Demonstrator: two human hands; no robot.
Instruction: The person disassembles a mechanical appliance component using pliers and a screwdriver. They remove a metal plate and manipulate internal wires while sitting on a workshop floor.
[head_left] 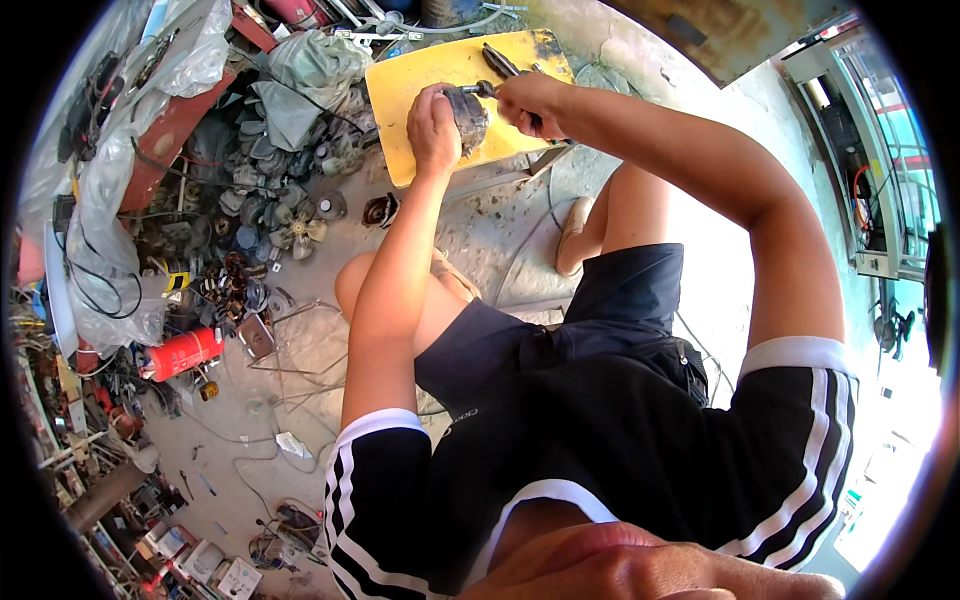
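Observation:
My left hand (433, 130) grips the side of a dark, grimy, blocky metal part (471, 122) on the yellow board (405, 87) of a low stand. My right hand (530, 105) is closed round a dark tool (484, 89), whose metal end lies at the top of the part; its exact type is hard to make out. Just beyond, another dark hand tool (500, 62), apparently pliers, lies on the board.
Left of the stand are piles of metal parts (245, 200), plastic sheeting (105, 280), cables and a red cylinder (185, 352). A rusty panel (720, 30) overhangs at top right, and a metal-framed rack (870, 160) stands at the right. Loose cables (510, 255) cross the concrete floor.

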